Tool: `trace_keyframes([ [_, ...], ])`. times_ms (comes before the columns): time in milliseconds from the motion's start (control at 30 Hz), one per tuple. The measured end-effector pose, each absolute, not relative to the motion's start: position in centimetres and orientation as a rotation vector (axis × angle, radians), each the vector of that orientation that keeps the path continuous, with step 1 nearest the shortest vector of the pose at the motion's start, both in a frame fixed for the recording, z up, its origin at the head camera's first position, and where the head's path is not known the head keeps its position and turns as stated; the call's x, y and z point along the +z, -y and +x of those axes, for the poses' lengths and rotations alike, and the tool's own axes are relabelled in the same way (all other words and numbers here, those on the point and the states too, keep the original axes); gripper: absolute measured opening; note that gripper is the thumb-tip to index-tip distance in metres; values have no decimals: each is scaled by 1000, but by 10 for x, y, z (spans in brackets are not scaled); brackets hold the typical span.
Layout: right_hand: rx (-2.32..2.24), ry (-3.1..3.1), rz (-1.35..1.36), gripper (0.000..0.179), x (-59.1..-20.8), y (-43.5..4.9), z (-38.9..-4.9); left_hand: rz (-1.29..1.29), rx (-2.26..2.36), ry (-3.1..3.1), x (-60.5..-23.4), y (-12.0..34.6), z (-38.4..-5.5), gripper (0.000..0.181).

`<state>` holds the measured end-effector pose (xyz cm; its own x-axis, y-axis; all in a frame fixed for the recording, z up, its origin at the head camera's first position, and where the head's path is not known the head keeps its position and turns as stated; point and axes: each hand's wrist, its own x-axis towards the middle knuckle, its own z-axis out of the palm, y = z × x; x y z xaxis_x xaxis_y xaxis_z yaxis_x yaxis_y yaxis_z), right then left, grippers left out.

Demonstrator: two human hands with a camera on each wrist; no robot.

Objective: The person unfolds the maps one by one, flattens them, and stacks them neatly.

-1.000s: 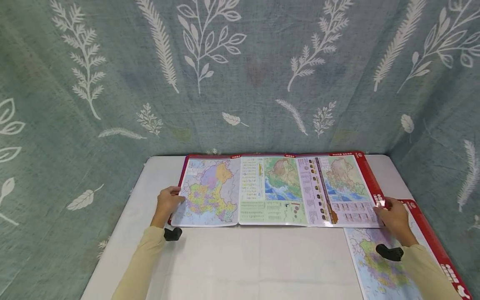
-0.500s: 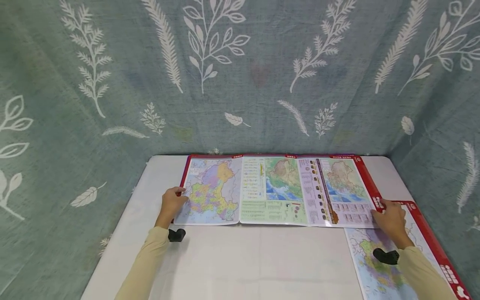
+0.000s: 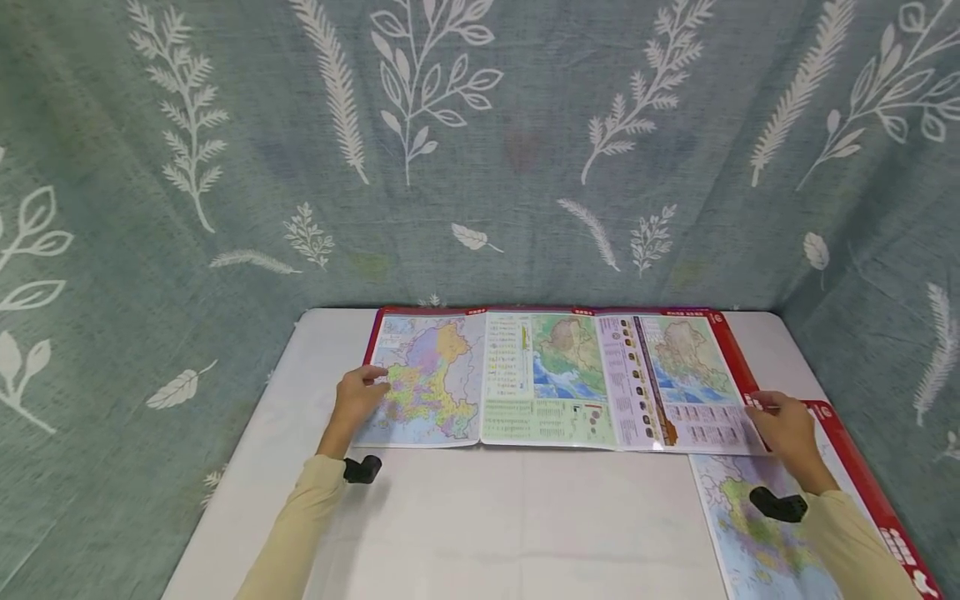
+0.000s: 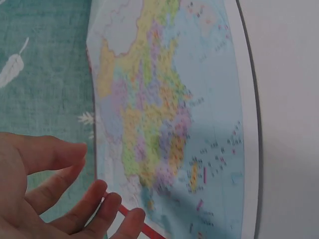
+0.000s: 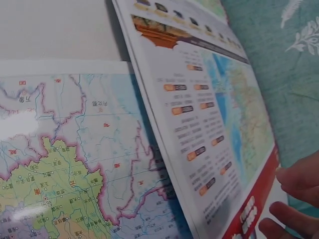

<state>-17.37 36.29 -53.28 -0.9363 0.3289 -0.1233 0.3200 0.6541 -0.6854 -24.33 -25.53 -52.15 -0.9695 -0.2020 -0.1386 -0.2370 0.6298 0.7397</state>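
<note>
A long fold-out map (image 3: 555,421) with three panels and red borders lies spread along the back of the white table. My left hand (image 3: 356,407) hovers at its left panel, fingers loosely bent and nothing between them. In the left wrist view, the fingers (image 4: 75,152) stand apart from each other near the map's red edge (image 4: 142,224). At the opposite end, my right hand (image 3: 787,429) is at the red right border (image 3: 731,350), its thumb and fingers spread apart in the right wrist view. A second map (image 3: 750,508) lies partly under that end, below the right forearm.
The white table (image 3: 525,517) stretches in front of the maps. A green-grey cloth (image 3: 525,242) with white leaf prints hangs right behind the table and along both sides. Each wrist carries a black camera mount.
My left hand has come off the map's left edge and moved right, over the panel. The right hand has shifted slightly at the red border, its fingers loosened. The map stays nearly in place.
</note>
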Motion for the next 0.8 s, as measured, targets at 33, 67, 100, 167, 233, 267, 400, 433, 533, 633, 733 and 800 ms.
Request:
trace_keyframes([
  [33,1192,2840,-563,48,-531,-362,-173,-363,1289,-2796,-521,253,-243,34],
  [67,1205,2831,-558,47,-530,-362,-172,-348,1301,-2797,-521,251,-243,34],
  [100,1212,2825,-546,46,-529,-362,-171,-336,1309,-2809,-520,248,-243,32],
  [167,1247,2820,-517,47,-526,-362,-169,-289,1332,-2822,-520,243,-243,30],
  [233,1256,2825,-473,47,-525,-364,-166,-263,1346,-2825,-520,238,-242,29],
  [267,1261,2828,-460,47,-525,-365,-165,-251,1356,-2823,-520,236,-242,28],
  [400,1256,2808,-483,47,-532,-374,-161,-223,1374,-2800,-519,227,-242,26],
  [433,1267,2799,-495,49,-535,-378,-160,-218,1385,-2789,-519,225,-242,26],
  [533,1296,2763,-509,54,-545,-390,-159,-206,1456,-2731,-518,218,-241,26],
  [633,1299,2742,-472,57,-551,-398,-155,-194,1558,-2627,-519,210,-240,28],
  [733,1280,2734,-427,52,-546,-400,-146,-144,1647,-2531,-519,197,-240,28],
  [800,1302,2723,-452,49,-538,-399,-140,-93,1675,-2492,-517,187,-239,28],
])
